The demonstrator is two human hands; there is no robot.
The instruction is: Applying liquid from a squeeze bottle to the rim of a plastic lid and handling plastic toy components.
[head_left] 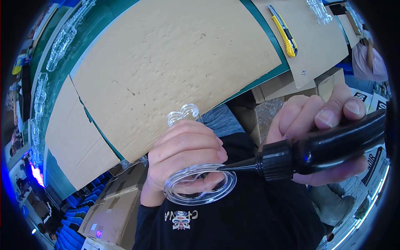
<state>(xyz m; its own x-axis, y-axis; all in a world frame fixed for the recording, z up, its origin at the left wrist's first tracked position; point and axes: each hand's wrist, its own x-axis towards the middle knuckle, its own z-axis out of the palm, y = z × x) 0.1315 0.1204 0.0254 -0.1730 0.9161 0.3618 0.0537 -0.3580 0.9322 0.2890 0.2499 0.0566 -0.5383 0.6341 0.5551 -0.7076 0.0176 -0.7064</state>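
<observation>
The person's left hand (185,143) grips, fingers stacked and curled toward the right, wrist (152,195) below. The right hand (298,114) grips too, bent fingers showing two nails.

Cardboard sheets (166,54) cover much of a green surface (102,20). A yellow-and-black box cutter (286,35) lies on the upper right sheet (318,48). Brown boxes (110,214) stand at lower left, beside blue shapes (64,233). A person (367,64) in pale clothing shows at the right edge; a violet light (37,175) glows at left.
</observation>
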